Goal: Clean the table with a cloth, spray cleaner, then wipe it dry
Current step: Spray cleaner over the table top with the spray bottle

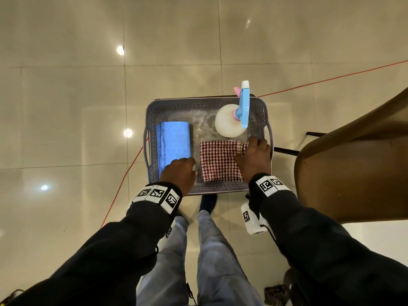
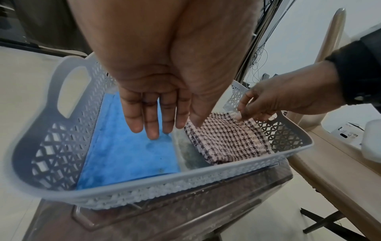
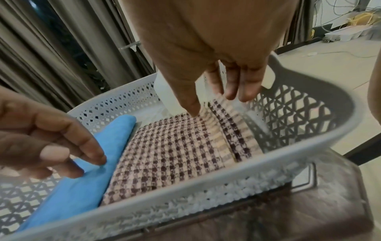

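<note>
A grey perforated basket stands on a low brown stool. It holds a folded blue cloth on the left, a red-and-white checked cloth at the front right, and a white spray bottle with a blue trigger at the back right. My left hand hangs over the near end of the blue cloth, fingers loose and a fingertip touching it. My right hand pinches the far right corner of the checked cloth between thumb and fingers, and that corner is lifted.
A brown chair stands close on the right of the basket. An orange cable runs across the glossy tiled floor on the left and behind. My legs are just in front of the stool.
</note>
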